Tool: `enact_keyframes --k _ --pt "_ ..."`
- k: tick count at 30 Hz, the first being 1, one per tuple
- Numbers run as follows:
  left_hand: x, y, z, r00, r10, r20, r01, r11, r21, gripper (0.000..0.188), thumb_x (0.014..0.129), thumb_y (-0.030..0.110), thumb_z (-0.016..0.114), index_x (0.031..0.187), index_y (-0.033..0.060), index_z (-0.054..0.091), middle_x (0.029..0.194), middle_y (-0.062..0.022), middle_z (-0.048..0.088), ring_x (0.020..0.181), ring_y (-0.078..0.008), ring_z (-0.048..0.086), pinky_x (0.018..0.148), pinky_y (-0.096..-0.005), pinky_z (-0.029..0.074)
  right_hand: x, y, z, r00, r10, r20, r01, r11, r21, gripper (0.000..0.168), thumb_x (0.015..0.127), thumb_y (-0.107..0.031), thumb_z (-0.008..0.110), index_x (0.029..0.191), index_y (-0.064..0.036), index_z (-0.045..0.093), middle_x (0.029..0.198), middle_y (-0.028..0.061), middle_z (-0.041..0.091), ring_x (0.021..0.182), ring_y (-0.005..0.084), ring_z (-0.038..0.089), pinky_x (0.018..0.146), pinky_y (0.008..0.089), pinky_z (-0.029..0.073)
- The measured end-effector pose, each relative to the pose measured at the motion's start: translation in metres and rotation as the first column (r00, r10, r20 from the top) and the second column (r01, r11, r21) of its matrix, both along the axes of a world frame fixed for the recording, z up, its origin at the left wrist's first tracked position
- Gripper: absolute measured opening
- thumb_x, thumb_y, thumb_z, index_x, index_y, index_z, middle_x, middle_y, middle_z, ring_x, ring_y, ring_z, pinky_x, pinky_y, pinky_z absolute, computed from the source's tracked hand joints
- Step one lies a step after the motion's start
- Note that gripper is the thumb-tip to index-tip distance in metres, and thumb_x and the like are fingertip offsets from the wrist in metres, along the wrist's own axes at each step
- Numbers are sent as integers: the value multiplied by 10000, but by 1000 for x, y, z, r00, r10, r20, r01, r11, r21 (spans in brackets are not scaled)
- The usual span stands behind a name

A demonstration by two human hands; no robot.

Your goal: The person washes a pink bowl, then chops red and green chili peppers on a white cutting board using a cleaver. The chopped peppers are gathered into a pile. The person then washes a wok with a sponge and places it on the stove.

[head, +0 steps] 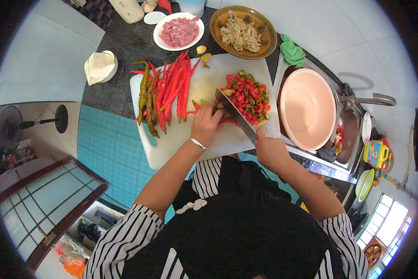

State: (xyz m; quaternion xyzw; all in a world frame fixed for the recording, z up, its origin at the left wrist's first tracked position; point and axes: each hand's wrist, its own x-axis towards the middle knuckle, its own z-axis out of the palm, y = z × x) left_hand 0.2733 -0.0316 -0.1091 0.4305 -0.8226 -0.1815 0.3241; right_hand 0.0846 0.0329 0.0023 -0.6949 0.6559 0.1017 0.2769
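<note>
On a white plastic cutting board point(174, 146), my right hand point(272, 150) grips the handle of a cleaver point(238, 117). Its blade slants up and left, close to the fingers of my left hand point(206, 125). Those fingers press on red and green chili peppers lying under and beside them. Right of the blade is a pile of chopped red and green chili point(250, 96). Whole red chilies point(175, 89) and olive-green chilies point(150, 101) lie on the board's left side. A peeled piece, perhaps ginger point(206, 58), rests at the board's top edge.
Behind the board stand a plate of sliced raw meat point(179, 30) and a brown bowl of pale food pieces point(243, 33). A pink basin point(308, 108) sits in the steel sink at right, below a faucet point(373, 99) and green cloth point(292, 51). A white bowl point(112, 68) stands left.
</note>
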Motion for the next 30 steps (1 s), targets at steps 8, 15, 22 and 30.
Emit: enact_keyframes --k 8,15,22,30 --pt "-2 -3 -14 1000 -13 26 14 999 -47 312 558 41 661 860 49 581 982 -150 538 906 -304 517 789 -387 437 20 -50 -46 997 -62 43 66 993 -98 282 836 -171 475 1023 5 357 624 226 572 600 409 573 550 513 437" --pt "-16 -6 12 992 124 -8 -124 991 58 658 588 107 749 1142 -51 432 1091 -221 520 997 -379 509 908 -445 390 -3 -4 -4 981 -117 153 146 970 -196 255 832 -143 504 993 4 371 577 217 551 530 399 555 496 491 434" --pt "1 -8 9 1000 -7 13 6 1000 21 481 602 103 729 1026 -11 532 1053 -176 552 962 -341 542 914 -449 404 8 4 -3 992 -77 103 79 997 -15 293 799 -129 509 1006 22 365 648 221 585 624 384 595 568 486 466" --pt "-4 -10 -8 998 38 -43 -37 999 31 165 625 58 673 776 41 608 901 -97 578 808 -268 565 689 -348 478 27 -23 -10 999 -22 31 20 999 50 290 744 -36 469 1007 23 362 701 220 609 673 387 617 603 480 486"
